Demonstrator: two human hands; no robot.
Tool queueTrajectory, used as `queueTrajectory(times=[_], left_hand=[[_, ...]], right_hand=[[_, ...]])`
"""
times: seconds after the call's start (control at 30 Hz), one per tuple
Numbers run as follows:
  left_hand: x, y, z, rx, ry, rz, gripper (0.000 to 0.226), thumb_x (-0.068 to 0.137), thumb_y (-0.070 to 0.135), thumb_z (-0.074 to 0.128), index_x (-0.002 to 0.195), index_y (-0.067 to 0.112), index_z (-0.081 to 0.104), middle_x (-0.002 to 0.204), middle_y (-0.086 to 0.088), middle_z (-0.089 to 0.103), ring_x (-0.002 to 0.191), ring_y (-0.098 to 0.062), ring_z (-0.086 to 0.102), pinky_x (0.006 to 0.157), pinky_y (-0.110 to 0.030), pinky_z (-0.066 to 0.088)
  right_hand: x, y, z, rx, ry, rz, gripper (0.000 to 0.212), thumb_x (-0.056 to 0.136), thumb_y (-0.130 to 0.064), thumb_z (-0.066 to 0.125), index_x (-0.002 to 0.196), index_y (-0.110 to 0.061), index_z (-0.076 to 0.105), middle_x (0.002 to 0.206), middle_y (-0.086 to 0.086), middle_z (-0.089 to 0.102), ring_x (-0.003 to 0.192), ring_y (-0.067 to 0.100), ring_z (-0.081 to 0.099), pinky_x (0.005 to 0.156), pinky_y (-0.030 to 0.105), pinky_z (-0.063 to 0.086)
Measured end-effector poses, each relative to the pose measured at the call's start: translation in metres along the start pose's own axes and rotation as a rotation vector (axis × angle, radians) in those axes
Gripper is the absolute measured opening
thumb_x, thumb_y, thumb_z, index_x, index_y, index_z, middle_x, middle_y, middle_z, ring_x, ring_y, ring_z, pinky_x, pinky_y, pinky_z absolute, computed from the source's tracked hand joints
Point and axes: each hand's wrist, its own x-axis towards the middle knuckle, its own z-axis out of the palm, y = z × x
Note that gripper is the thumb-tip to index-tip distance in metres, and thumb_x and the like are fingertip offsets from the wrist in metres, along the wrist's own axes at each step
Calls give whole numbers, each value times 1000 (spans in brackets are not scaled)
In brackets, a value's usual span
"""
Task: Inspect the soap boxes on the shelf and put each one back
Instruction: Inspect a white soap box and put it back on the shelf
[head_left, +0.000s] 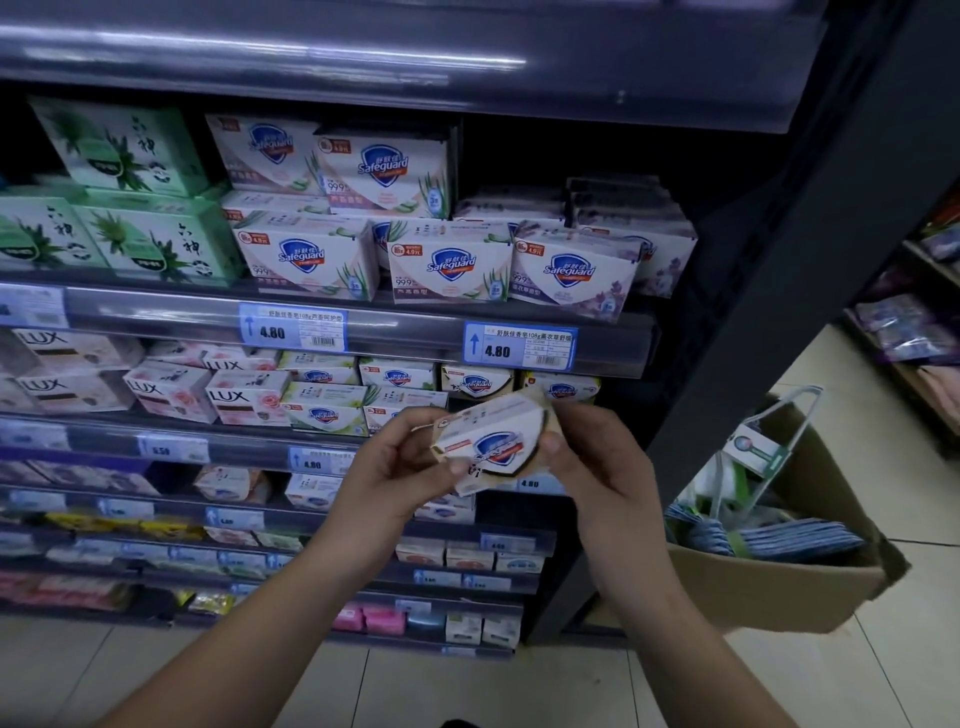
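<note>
A beige and white Safeguard soap box (491, 441) is held tilted in front of the second shelf (218, 449). My left hand (400, 462) grips its left end and my right hand (587, 457) grips its right end. Behind the box, more Safeguard boxes (478, 382) stand in a row on that shelf, with a dark gap to the right of them. On the shelf above stand further Safeguard boxes (449, 267) and a lavender one (571, 273).
LUX boxes (244, 397) fill the left of the second shelf and green boxes (150, 239) the upper left. Lower shelves hold several small soaps. An open cardboard carton (779, 582) with packets stands on the tiled floor at right, beside the dark shelf end panel (769, 291).
</note>
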Motion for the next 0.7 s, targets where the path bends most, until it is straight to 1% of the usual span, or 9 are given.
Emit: queueTrajectory(times=[0.13, 0.23, 0.3, 0.4, 0.47, 0.53, 0.57, 0.63, 0.7], left_hand=[[-6, 13, 12, 196, -8, 152, 55, 54, 22, 91, 105, 26, 72, 102, -4, 78, 98, -21, 71, 83, -41, 62], [-9, 18, 19, 315, 25, 250, 49, 55, 30, 91, 99, 31, 70, 97, 4, 77, 93, -14, 71, 76, -31, 60], [-9, 21, 22, 341, 35, 281, 50, 58, 33, 91, 101, 32, 68, 92, 7, 76, 88, -13, 70, 73, -34, 59], [-10, 24, 22, 368, 57, 313, 50, 64, 34, 89, 108, 33, 65, 88, 6, 74, 83, -16, 68, 70, -37, 59], [-11, 26, 18, 349, 102, 299, 45, 71, 36, 87, 111, 32, 67, 85, 7, 70, 78, -13, 66, 68, -32, 59], [-13, 25, 11, 284, 145, 246, 34, 82, 38, 82, 113, 30, 71, 75, 7, 66, 73, -12, 67, 69, -25, 59], [-14, 24, 8, 242, 157, 201, 28, 86, 35, 75, 113, 28, 74, 69, 7, 63, 70, -12, 67, 70, -26, 61], [-15, 21, 6, 178, 173, 98, 18, 95, 24, 65, 108, 24, 77, 61, 7, 57, 65, -12, 67, 70, -32, 64], [-16, 17, 5, 135, 194, 19, 18, 99, 16, 60, 103, 20, 78, 58, 8, 56, 62, -12, 66, 69, -36, 66]], right_hand=[[-7, 18, 3, 213, 66, 257, 19, 105, -22, 55, 117, -14, 68, 116, 12, 75, 109, 28, 73, 89, 36, 62], [-12, 27, 10, 300, 40, 398, 21, 108, -12, 48, 119, -8, 66, 117, 17, 76, 108, 32, 74, 91, 39, 62], [-15, 29, 14, 313, 31, 448, 22, 108, -11, 48, 123, -9, 65, 116, 14, 77, 107, 32, 75, 89, 38, 63], [-19, 27, 18, 286, 45, 473, 21, 107, -19, 51, 122, -14, 66, 109, 11, 80, 98, 30, 78, 78, 33, 64], [-21, 23, 17, 232, 62, 457, 22, 101, -33, 60, 113, -16, 68, 94, 7, 80, 79, 25, 78, 68, 29, 62], [-23, 18, 14, 116, 84, 393, 32, 93, -48, 67, 97, -16, 67, 72, 2, 71, 59, 18, 66, 55, 25, 56], [-24, 16, 13, 52, 88, 352, 37, 93, -51, 68, 92, -15, 64, 65, 0, 63, 53, 16, 57, 50, 24, 50], [-27, 12, 11, -23, 91, 296, 42, 94, -53, 66, 87, -12, 59, 58, 0, 50, 47, 16, 43, 44, 23, 39], [-27, 8, 11, -47, 102, 282, 42, 93, -54, 67, 79, -15, 56, 54, -2, 44, 45, 13, 37, 43, 21, 32]])
